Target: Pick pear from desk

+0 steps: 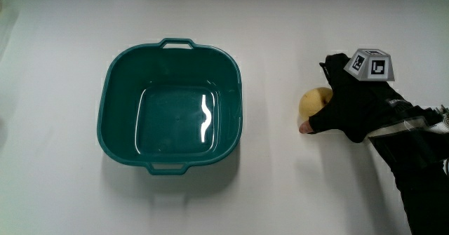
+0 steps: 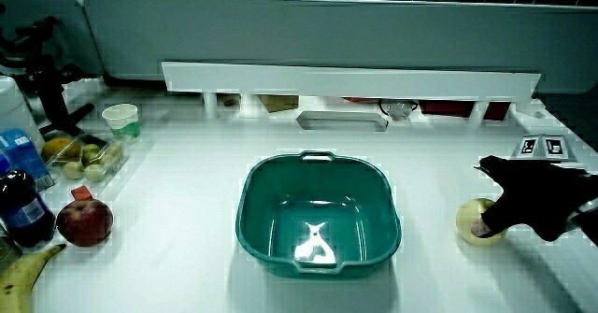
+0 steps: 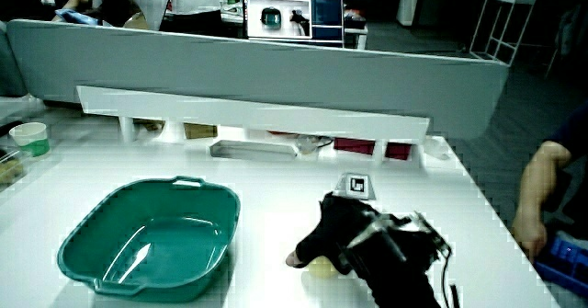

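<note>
The hand (image 1: 354, 109) cups the pear (image 1: 314, 103) on the counter (image 1: 56, 193) beside the basin (image 1: 112, 116), grip closing narrow around it; recommend firm wrap before lifting.

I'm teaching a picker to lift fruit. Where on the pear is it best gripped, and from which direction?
Probably around its rounded body, coming from above. The pear lies on the bare table beside the teal basin, with nothing over it but the hand, so fingers can wrap both flanks. The hand already covers it on the side away from the basin.
</note>
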Demonstrator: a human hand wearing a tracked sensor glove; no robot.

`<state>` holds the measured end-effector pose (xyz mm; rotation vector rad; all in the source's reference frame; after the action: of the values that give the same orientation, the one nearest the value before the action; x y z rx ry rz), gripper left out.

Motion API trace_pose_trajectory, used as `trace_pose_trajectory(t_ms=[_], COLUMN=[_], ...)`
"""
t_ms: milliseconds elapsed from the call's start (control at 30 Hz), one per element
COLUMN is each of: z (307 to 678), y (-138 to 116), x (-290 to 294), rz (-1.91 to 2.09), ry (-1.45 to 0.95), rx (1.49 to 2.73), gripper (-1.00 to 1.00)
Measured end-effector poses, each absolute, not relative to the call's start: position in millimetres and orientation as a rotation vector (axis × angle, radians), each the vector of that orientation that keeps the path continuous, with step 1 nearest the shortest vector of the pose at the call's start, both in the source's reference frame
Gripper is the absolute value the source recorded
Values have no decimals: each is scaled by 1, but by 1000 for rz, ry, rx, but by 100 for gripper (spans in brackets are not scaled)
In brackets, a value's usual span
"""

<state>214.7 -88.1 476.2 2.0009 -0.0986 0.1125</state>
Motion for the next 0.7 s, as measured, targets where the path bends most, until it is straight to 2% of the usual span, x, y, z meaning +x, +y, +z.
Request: trace_pose_trajectory(t_ms=[267,700], z=[507,517], y=[-85,-81], x=[229,230], rz=[91,110], ry=[-28,-42], rx=[1940,1938], gripper=[0,0])
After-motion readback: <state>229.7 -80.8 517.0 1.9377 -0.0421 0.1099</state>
